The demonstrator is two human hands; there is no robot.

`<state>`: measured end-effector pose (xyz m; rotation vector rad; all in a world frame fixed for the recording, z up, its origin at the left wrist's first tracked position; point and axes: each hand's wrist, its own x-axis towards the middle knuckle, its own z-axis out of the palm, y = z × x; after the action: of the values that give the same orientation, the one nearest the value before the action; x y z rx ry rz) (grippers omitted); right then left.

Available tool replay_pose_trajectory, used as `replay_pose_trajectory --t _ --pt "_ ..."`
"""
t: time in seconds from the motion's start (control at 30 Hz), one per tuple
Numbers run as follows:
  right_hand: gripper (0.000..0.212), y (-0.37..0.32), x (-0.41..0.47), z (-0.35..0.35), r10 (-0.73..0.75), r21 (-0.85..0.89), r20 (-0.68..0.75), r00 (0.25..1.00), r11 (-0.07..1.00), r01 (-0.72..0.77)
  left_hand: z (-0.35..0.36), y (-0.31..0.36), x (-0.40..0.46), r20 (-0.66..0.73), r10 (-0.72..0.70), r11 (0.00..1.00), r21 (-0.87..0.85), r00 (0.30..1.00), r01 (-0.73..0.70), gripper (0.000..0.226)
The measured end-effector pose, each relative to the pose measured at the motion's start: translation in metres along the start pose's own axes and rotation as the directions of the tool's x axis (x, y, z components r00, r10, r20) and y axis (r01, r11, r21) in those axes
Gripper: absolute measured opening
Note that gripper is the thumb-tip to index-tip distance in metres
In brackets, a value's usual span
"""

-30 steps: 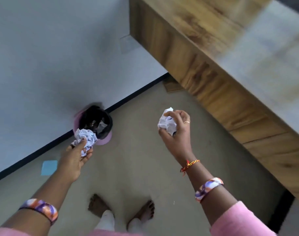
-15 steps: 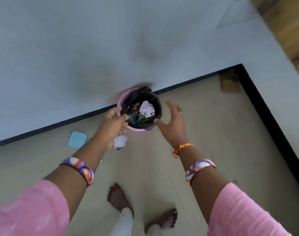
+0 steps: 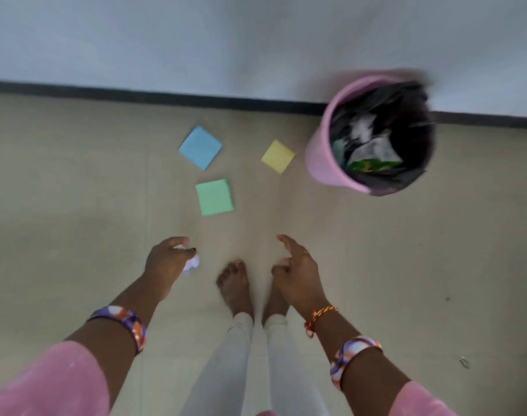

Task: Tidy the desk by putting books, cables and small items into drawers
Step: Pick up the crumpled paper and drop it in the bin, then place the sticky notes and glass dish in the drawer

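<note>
left hand [image 3: 166, 265] gripping crumpled paper [image 3: 191, 264], right hand [image 3: 298, 273] open and empty, pink bin [image 3: 322, 157] near wall

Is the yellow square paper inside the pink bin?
No, the yellow square paper lies flat on the floor beside the pink bin, not in it.

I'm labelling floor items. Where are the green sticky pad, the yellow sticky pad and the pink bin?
green sticky pad [image 3: 214, 197]: head view, middle of its top sheet.
yellow sticky pad [image 3: 278, 156]: head view, middle of its top sheet.
pink bin [image 3: 320, 159]: head view, its outer left wall.
</note>
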<state>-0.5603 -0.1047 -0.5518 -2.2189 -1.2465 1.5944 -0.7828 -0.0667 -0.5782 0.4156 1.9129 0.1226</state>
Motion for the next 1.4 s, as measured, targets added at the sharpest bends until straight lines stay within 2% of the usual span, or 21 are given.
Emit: replay_pose_trajectory --t 0.1,0.23,0.3,0.4,0.5,0.6,0.67,0.73,0.8,0.83,0.87,0.9,0.93,0.97,1.0,1.07,1.1,1.13,1.23,1.3,1.4 --pt "0.059 0.025 0.038 0.049 -0.031 -0.09 0.105 0.994 0.995 0.041 0.0 -0.074 0.058 -0.123 -0.149 0.987 0.045 0.981 0.156 0.047" --pt "0.053 0.054 0.075 0.108 -0.086 -0.119 0.226 0.97 0.986 0.115 0.025 -0.153 0.114 -0.079 -0.24 0.971 -0.024 0.968 0.239 0.055" --pt "0.052 0.063 0.088 0.132 -0.075 -0.115 0.286 0.955 0.987 0.112 0.045 -0.169 0.133 -0.127 -0.184 0.978 -0.121 0.975 0.169 0.044" --pt "0.048 0.072 0.102 0.158 -0.034 -0.099 0.375 0.926 0.992 0.077 0.064 -0.179 0.158 -0.351 -0.082 0.958 -0.285 0.933 -0.023 0.015" --pt "0.043 0.067 0.115 0.165 -0.031 -0.092 0.426 0.904 0.993 0.078 0.059 -0.166 0.18 -0.478 -0.109 0.931 -0.356 0.872 -0.078 0.034" --pt "0.041 0.05 0.129 0.157 -0.064 -0.058 0.408 0.911 0.994 0.096 0.045 -0.137 0.189 -0.466 -0.123 0.914 -0.398 0.876 -0.083 0.032" --pt "0.048 0.034 0.135 0.145 -0.104 -0.014 0.353 0.93 0.993 0.116 0.041 -0.114 0.18 -0.463 -0.096 0.915 -0.389 0.881 -0.104 0.028" --pt "0.059 0.017 0.135 0.126 -0.167 0.13 0.267 0.949 0.982 0.137 0.046 -0.075 0.15 -0.384 0.032 0.891 -0.407 0.923 -0.2 0.025" --pt "0.059 -0.007 0.127 0.103 -0.155 0.385 0.18 0.971 0.92 0.076 0.06 -0.037 0.103 -0.246 0.248 0.872 -0.366 0.937 -0.326 0.024" --pt "0.052 -0.02 0.122 0.086 -0.141 0.52 0.128 0.982 0.853 0.055 0.07 -0.015 0.076 -0.173 0.367 0.848 -0.341 0.914 -0.405 0.022" --pt "0.044 -0.03 0.116 0.068 -0.164 0.608 0.042 0.986 0.787 0.105 0.079 0.001 0.05 -0.107 0.473 0.807 -0.345 0.875 -0.479 0.018" --pt "0.036 -0.039 0.108 0.044 -0.221 0.637 -0.099 0.97 0.735 0.233 0.089 0.017 0.027 -0.05 0.563 0.75 -0.39 0.825 -0.535 0.011" --pt "0.032 -0.046 0.1 0.02 -0.281 0.584 -0.27 0.921 0.713 0.389 0.1 0.033 0.011 -0.015 0.623 0.696 -0.446 0.782 -0.563 0.006" --pt "0.032 -0.051 0.094 -0.001 -0.342 0.462 -0.439 0.831 0.707 0.535 0.11 0.045 0.0 0.0 0.656 0.656 -0.494 0.755 -0.57 0.011" --pt "0.035 -0.053 0.09 -0.025 -0.402 0.273 -0.596 0.695 0.712 0.647 0.125 0.058 -0.005 0.029 0.672 0.641 -0.523 0.74 -0.562 0.015" --pt "0.038 -0.043 0.09 -0.067 -0.502 -0.134 -0.764 0.404 0.737 0.662 0.155 0.079 -0.011 0.078 0.675 0.661 -0.505 0.733 -0.555 0.011" --pt "0.04 -0.036 0.094 -0.083 -0.507 -0.227 -0.793 0.338 0.761 0.608 0.167 0.088 -0.013 0.113 0.681 0.677 -0.474 0.724 -0.563 0.005" --pt "0.041 -0.029 0.101 -0.095 -0.478 -0.241 -0.809 0.342 0.8 0.549 0.175 0.094 -0.014 0.142 0.687 0.695 -0.418 0.713 -0.586 0.005" --pt "0.055 -0.01 0.117 -0.107 -0.368 -0.205 -0.797 0.48 0.911 0.357 0.188 0.1 -0.005 0.215 0.692 0.721 -0.228 0.689 -0.654 0.014" --pt "0.055 -0.003 0.119 -0.097 -0.379 -0.257 -0.791 0.481 0.918 0.302 0.185 0.095 0.009 0.213 0.678 0.735 -0.148 0.704 -0.662 0.016" --pt "0.045 0.004 0.114 -0.067 -0.49 -0.396 -0.752 0.441 0.871 0.291 0.173 0.076 0.038 0.083 0.602 0.796 0.015 0.794 -0.605 0.012"
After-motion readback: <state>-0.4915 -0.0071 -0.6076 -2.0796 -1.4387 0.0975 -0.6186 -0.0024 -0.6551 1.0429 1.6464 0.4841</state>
